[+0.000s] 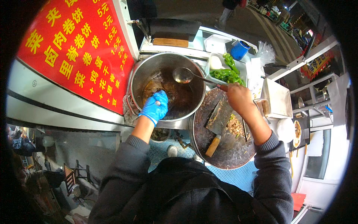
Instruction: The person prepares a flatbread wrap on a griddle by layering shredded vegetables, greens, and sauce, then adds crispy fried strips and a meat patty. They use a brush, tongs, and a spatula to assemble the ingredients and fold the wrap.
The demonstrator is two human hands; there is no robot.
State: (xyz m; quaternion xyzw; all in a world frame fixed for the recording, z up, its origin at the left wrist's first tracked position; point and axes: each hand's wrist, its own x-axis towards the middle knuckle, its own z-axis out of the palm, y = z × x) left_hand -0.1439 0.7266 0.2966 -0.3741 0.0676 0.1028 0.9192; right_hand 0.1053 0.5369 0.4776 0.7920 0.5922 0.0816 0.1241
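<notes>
My right hand [239,98] is closed round the handle of a metal ladle [182,75], whose bowl hangs inside the large steel pot [136,71]. My left hand [154,106], in a blue glove, is also closed, over the pot's near left side. The round end of a handle pokes up through its fist; the tool's lower part is hidden by the hand and the dark broth [182,100]. Right of the pot, a cleaver [220,117] lies flat on a round chopping board [233,153], beside a heap of chopped meat with green bits [234,126].
Green peppers [229,74] lie in a tray behind the board, near a blue container [239,49]. A pale rectangular tray [276,98] stands at the right. A red menu panel [78,48] walls off the left. Below the pot is a bowl [160,134].
</notes>
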